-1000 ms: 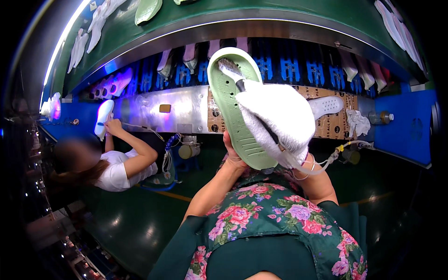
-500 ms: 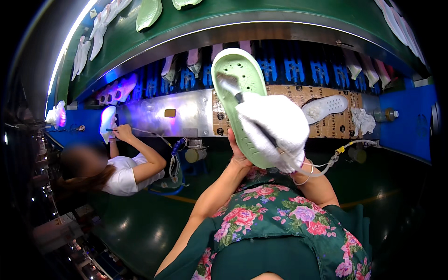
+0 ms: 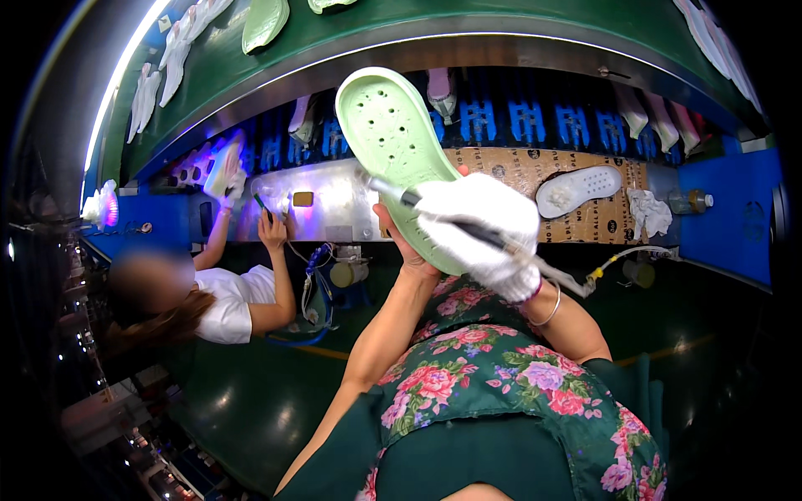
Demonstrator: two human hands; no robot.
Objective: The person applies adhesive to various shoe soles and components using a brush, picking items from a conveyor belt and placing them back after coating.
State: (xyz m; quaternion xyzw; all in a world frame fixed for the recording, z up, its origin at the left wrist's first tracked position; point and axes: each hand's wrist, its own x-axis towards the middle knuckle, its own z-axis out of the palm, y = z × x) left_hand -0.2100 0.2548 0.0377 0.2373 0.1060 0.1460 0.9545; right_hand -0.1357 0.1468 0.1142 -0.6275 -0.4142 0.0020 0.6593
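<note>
Raised over the near edge of the bench is a pale green shoe sole [image 3: 393,125], its holed inner face up and its wide end away from me. My bare left hand [image 3: 411,249] supports it from underneath, with the fingers curled round its edges. A white glove covers my right hand [image 3: 489,213], which is closed around a dark-handled brush [image 3: 408,197]. The brush head lies at the left edge of the sole's middle; I cannot tell whether it touches. A thin hose [image 3: 560,275] trails from the brush past my right wrist.
Cardboard [image 3: 501,167] covers part of the metal bench [image 3: 338,184]. On it rest a white sole [image 3: 581,190] and a crumpled cloth [image 3: 649,217], near a bottle [image 3: 690,202]. Left, a co-worker [image 3: 242,292] holds a sole and brush. A green belt [image 3: 468,17] runs beyond blue racks [image 3: 526,121].
The sole has shifted left and slightly away from me. My brush has moved from its wide end back toward its middle. The co-worker's sole has been lifted and the brush hand moved right.
</note>
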